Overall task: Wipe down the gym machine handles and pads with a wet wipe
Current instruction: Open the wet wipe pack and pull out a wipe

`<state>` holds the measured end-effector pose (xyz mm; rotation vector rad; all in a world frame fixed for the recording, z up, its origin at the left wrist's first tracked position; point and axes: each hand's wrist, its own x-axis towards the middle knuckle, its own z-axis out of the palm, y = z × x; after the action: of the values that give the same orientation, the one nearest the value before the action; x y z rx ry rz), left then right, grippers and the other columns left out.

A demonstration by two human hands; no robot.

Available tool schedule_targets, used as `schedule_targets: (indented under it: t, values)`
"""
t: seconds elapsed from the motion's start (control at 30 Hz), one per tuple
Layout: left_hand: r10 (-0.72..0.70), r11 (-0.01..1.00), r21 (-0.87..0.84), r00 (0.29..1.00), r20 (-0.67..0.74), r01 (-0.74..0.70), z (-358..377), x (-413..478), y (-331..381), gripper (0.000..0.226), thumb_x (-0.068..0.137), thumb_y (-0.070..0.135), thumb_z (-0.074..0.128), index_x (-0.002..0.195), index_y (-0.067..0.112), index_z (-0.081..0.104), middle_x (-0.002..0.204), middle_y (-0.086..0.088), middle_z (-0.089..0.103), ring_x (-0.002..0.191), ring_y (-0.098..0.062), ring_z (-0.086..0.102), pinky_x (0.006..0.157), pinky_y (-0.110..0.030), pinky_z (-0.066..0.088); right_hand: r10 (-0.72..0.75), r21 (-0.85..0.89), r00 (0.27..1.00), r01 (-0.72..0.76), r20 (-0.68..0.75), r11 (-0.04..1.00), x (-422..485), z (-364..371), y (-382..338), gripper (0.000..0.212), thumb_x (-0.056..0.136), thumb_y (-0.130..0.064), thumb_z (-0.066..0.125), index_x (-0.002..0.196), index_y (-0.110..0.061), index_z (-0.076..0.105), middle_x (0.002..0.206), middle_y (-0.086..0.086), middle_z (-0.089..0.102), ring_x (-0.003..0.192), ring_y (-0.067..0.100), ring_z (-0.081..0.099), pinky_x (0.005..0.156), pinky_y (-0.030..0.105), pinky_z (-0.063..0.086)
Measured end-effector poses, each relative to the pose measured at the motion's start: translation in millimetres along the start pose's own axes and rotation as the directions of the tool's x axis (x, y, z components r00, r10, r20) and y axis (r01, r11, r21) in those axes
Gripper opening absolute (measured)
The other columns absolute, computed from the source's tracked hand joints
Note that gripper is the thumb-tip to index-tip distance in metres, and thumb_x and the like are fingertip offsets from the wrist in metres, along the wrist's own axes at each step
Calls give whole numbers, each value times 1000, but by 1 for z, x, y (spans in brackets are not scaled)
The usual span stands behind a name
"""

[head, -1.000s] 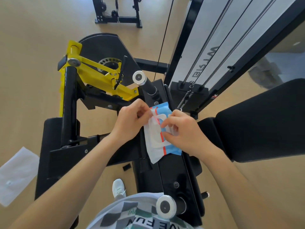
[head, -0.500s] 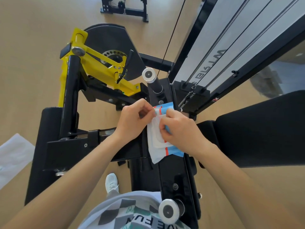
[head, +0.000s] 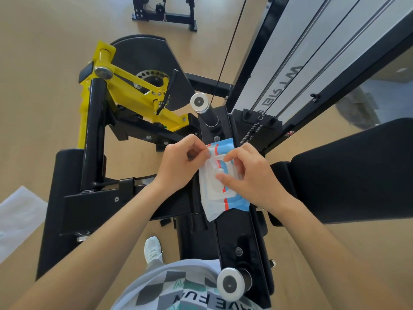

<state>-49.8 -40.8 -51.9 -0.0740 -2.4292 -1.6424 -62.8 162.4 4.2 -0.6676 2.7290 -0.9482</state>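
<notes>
At the lower edge, shirt: a pale checked shirt (head: 178, 289) fills the bottom of the view; a white shoe (head: 153, 249) stands on the floor (head: 40, 63) just beyond it.
Near roller: a black roller with a round metal end cap (head: 231, 284) sits at the near end of the central beam (head: 237, 233).
Wet wipe pack: a blue, white and red wet wipe pack (head: 225, 202) is held between both hands over the central beam, its white flap side up; whether it rests on the beam cannot be told.
Left hand: the left hand (head: 178, 166) has its fingers (head: 201, 151) curled, pinching the pack's upper left edge at the flap.
Right hand: the right hand (head: 252, 175) grips the pack from the right, fingers (head: 232, 153) bent over its top and thumb on the flap.
Pads: a large black pad (head: 348, 171) lies to the right, a second black pad (head: 64, 220) to the left.
Far roller: a second capped roller (head: 199, 102) stands just beyond the hands.
Yellow lever arm: the yellow lever arm (head: 134, 86) crosses a black disc at upper left.
Weight stack: the grey guard panel (head: 290, 63) with cables rises at upper right.
Floor sheet: a white sheet (head: 17, 218) lies on the floor at far left.
</notes>
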Motion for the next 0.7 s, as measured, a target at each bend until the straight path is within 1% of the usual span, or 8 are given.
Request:
schedule_targets:
  t: [0.07, 0.17, 0.27, 0.4, 0.47, 0.53, 0.63, 0.7]
  values:
    - [4, 1000, 0, 1000, -1, -4, 0, 0, -1, 8, 93, 14, 74, 94, 12, 67, 90, 3, 72, 82, -10, 69, 69, -14, 55, -8, -123, 1000, 8, -4, 992, -2, 6, -2, 33, 81, -39, 83, 101, -22, 65, 98, -10, 46, 83, 3, 52, 72, 6, 43]
    - [-2, 1000, -2, 1000, 2, 2, 0, 0, -2, 8, 93, 16, 74, 95, 12, 67, 93, 2, 72, 84, -10, 70, 70, -15, 56, -11, -152, 997, -1, -83, 988, -1, 9, -6, 17, 83, -26, 83, 92, -17, 71, 90, -9, 47, 78, -1, 50, 73, 4, 38]
    - [-4, 1000, 5, 1000, -1, 4, 0, -1, -1, 9, 93, 16, 74, 95, 12, 66, 92, 4, 71, 84, -8, 70, 70, -14, 55, 83, 6, 995, -83, -56, 997, -1, 8, -9, 9, 87, -16, 78, 85, -15, 69, 85, -9, 46, 77, 1, 50, 69, 9, 41]
    - [9, 1000, 16, 1000, -11, -9, 1, -2, -2, 9, 93, 17, 74, 95, 16, 66, 91, 4, 72, 83, -9, 70, 70, -16, 57, 179, 211, 983, -169, -33, 963, 0, 3, -10, 17, 96, -13, 66, 86, -23, 58, 91, -3, 50, 81, 1, 50, 72, 9, 44]
    - [10, 1000, 21, 1000, -13, -10, 1, -2, -2, 8, 93, 18, 74, 95, 16, 66, 90, 6, 71, 82, -8, 70, 70, -15, 56, 263, 370, 964, -232, -33, 899, 0, -2, -8, 13, 102, -18, 59, 92, -25, 55, 99, 0, 54, 86, 2, 55, 74, 11, 49]
    - [11, 1000, 29, 1000, -20, -10, 2, -2, -1, 7, 93, 19, 73, 95, 16, 67, 89, 10, 70, 83, -8, 69, 69, -14, 55, 355, 542, 935, -291, -14, 789, -1, -5, -6, 5, 104, -23, 54, 99, -23, 54, 100, -2, 58, 90, 5, 60, 75, 17, 55]
    - [10, 999, 31, 1000, -27, -9, 2, -3, -2, 8, 93, 19, 72, 96, 13, 68, 89, 7, 71, 82, -9, 69, 69, -14, 55, 365, 565, 929, -266, -66, 781, -4, -3, 1, 7, 102, -28, 60, 106, -27, 54, 102, -7, 62, 98, 14, 64, 80, 28, 61]
    - [6, 1000, 28, 1000, -24, -5, 2, -3, -2, 9, 94, 19, 72, 97, 11, 68, 89, 4, 72, 80, -10, 70, 68, -15, 55, 279, 480, 958, -213, -70, 851, -7, 0, 4, 31, 92, -34, 72, 118, -30, 55, 110, -10, 60, 101, 8, 62, 80, 23, 60]
